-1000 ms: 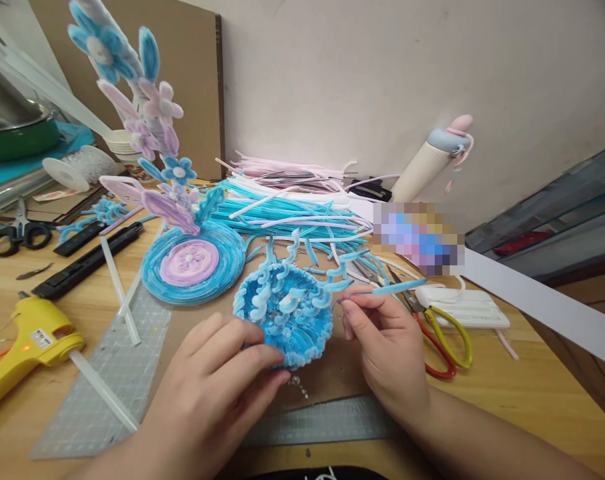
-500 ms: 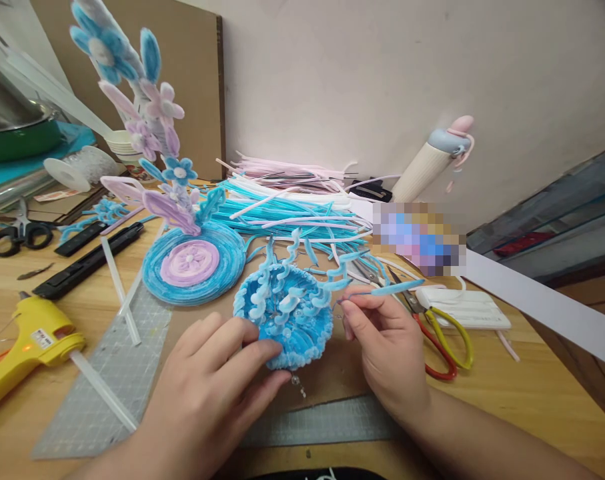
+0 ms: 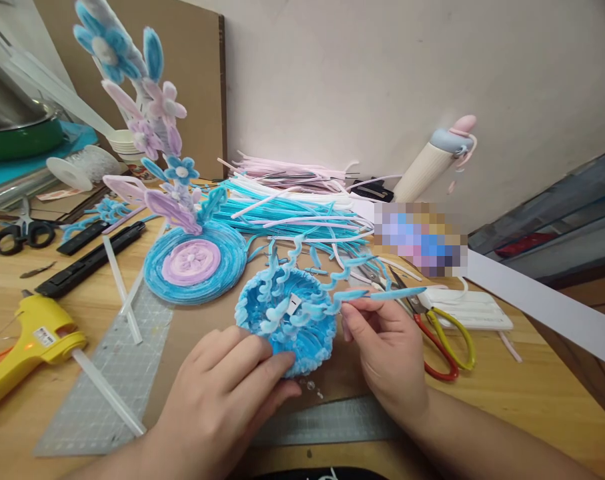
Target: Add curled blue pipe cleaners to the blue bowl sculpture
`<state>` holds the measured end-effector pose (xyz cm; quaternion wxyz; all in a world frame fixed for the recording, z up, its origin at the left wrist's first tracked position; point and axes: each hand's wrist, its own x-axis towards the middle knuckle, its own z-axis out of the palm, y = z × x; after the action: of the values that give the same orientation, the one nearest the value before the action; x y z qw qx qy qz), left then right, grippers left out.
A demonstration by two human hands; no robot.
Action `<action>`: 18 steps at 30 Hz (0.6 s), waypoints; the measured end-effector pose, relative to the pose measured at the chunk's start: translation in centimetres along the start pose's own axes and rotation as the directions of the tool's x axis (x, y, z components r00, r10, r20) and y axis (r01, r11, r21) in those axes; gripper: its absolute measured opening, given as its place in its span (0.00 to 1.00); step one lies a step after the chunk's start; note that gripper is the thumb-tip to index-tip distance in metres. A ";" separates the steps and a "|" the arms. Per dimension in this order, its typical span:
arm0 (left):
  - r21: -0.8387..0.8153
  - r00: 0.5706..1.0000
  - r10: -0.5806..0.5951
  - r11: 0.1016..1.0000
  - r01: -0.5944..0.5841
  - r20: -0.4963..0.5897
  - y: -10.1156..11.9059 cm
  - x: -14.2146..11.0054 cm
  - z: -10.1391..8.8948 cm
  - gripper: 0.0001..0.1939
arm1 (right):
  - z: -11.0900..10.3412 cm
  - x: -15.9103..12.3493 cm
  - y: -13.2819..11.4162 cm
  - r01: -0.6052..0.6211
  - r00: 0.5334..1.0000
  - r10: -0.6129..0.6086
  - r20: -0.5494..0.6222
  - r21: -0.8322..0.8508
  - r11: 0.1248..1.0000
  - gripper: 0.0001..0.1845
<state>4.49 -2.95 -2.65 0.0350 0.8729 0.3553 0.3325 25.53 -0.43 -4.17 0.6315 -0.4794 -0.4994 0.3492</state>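
A blue fuzzy bowl (image 3: 302, 333) made of pipe cleaners, with curled pale-blue strands rising from it, rests on a brown board in front of me. My left hand (image 3: 227, 393) grips its near rim, fingers closed round it. My right hand (image 3: 382, 347) pinches a straight blue pipe cleaner (image 3: 392, 293) just right of the bowl; its left end touches a curled strand. A few clear beads lie under the bowl.
A blue and pink coiled disc (image 3: 195, 263) with tall pipe-cleaner flowers stands behind the bowl. A pile of loose pipe cleaners (image 3: 292, 207) lies at the back. A yellow glue gun (image 3: 27, 340) is at left, red-yellow scissors (image 3: 442, 333) at right, black scissors (image 3: 17, 233) far left.
The bowl has tilted and turned a little in my left hand, which shifted slightly right. My right hand has brought the pipe cleaner's end up against a curled strand.
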 end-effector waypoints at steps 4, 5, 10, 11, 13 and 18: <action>0.010 1.000 -0.011 1.000 0.011 -0.008 -0.1 0.1 -0.1 0.08 | 0.1 0.1 -0.1 -0.016 1.000 0.016 -0.002 0.003 1.000 0.02; 0.005 1.000 -0.017 1.000 0.017 -0.008 -0.1 0.1 -0.2 0.09 | 0.1 0.1 0.0 -0.020 1.000 0.020 -0.001 0.007 1.000 0.02; -0.012 1.000 -0.019 1.000 0.019 -0.004 -0.1 0.2 -0.1 0.09 | 0.2 0.1 0.0 -0.025 1.000 0.025 0.004 0.004 1.000 0.01; -0.016 1.000 -0.022 1.000 0.022 -0.002 -0.1 0.2 -0.1 0.09 | 0.2 0.1 0.1 -0.026 1.000 0.026 0.010 0.000 1.000 0.01; -0.019 1.000 -0.028 0.999 0.028 -0.004 -0.1 0.2 -0.1 0.09 | 0.2 0.0 0.1 -0.022 1.000 0.022 0.023 -0.010 1.000 0.02; -0.014 1.000 -0.031 0.999 0.031 -0.003 -0.1 0.1 -0.1 0.09 | 0.1 0.1 0.1 -0.027 0.999 0.028 0.032 -0.026 0.999 0.02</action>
<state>4.42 -2.82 -2.62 0.0454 0.8664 0.3667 0.3358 25.43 -0.29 -4.21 0.6123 -0.4886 -0.5074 0.3591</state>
